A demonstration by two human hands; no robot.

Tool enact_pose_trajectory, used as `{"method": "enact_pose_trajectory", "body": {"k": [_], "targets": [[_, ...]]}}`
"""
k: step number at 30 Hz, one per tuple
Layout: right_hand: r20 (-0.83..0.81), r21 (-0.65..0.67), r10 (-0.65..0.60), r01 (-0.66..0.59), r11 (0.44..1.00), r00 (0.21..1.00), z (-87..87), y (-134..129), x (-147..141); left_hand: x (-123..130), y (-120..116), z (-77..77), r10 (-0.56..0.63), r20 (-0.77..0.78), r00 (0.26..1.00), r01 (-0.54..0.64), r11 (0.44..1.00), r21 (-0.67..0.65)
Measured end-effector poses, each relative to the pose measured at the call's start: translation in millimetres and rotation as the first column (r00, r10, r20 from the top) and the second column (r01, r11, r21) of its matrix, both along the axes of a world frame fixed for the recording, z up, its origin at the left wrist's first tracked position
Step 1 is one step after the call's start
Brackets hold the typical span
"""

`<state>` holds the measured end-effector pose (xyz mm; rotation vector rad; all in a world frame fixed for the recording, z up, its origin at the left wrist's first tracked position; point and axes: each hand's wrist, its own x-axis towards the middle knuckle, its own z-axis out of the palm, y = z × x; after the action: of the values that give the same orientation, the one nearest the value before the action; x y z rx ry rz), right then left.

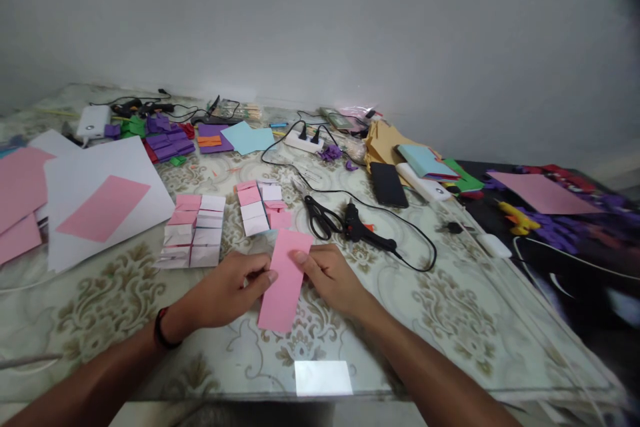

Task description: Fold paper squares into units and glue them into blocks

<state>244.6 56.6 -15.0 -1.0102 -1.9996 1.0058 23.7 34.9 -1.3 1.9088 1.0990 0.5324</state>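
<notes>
Between my two hands is a pink paper strip (pixel 285 287), held tilted above the table. My left hand (pixel 233 287) pinches its left edge between thumb and fingers. On the right edge, my right hand (pixel 330 273) grips it with the thumb on top and the fingers behind. Just beyond the strip lies a set of folded pink and white paper pieces (pixel 255 217). Another set of folded papers (pixel 193 237) sits to the left, near my left wrist. Black-handled scissors (pixel 323 217) and a black glue gun (pixel 367 230) rest beyond my right hand.
White sheets (pixel 115 213) with a pink paper piece (pixel 105 207) on top lie at left. Purple folded papers (pixel 170 140) and a white power strip (pixel 303 141) are at the back. A black phone (pixel 389 185) lies right of centre, and the glue gun's cable loops beside it.
</notes>
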Motion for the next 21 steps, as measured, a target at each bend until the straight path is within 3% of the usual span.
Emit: {"method": "enact_pose_trajectory", "body": {"k": [21], "targets": [[0.036, 0.028, -0.020, 0.019, 0.999, 0.999, -0.1, 0.8, 0.0, -0.8, -0.6, -0.5, -0.016, 0.003, 1.000, 0.016, 1.000, 0.007]]}}
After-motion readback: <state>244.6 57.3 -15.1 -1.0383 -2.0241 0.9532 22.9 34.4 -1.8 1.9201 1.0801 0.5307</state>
